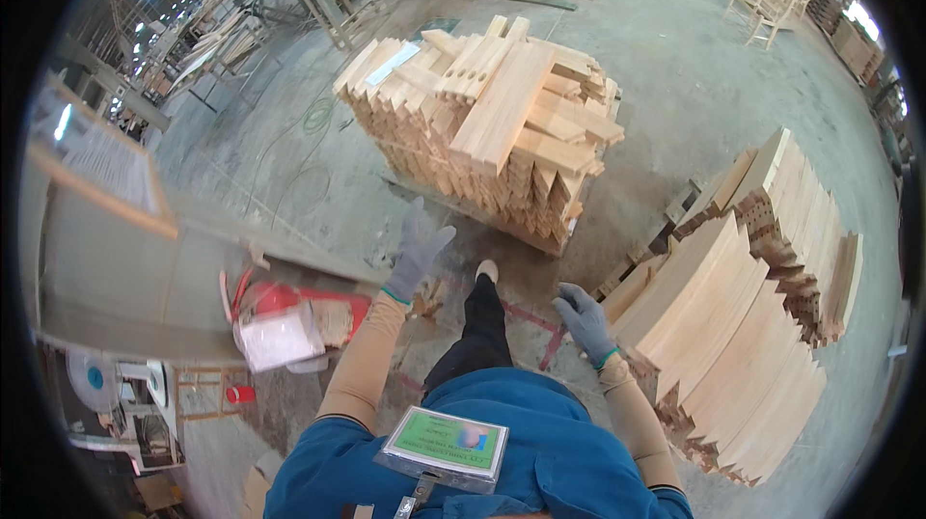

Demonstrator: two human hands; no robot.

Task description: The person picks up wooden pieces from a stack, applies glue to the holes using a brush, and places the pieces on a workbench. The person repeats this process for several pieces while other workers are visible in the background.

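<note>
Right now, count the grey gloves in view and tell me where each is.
2: one grey glove on the left hand, and another grey glove on the right hand, near the curved boards. Others may be hidden.

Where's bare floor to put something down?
Grey concrete floor lies bare between the tall stack of pale wooden pieces and the long pale wooden boards on the right. It's crowded around the grey-gloved right hand, near those boards, and the grey-gloved left hand, near a blurred red object.
</note>
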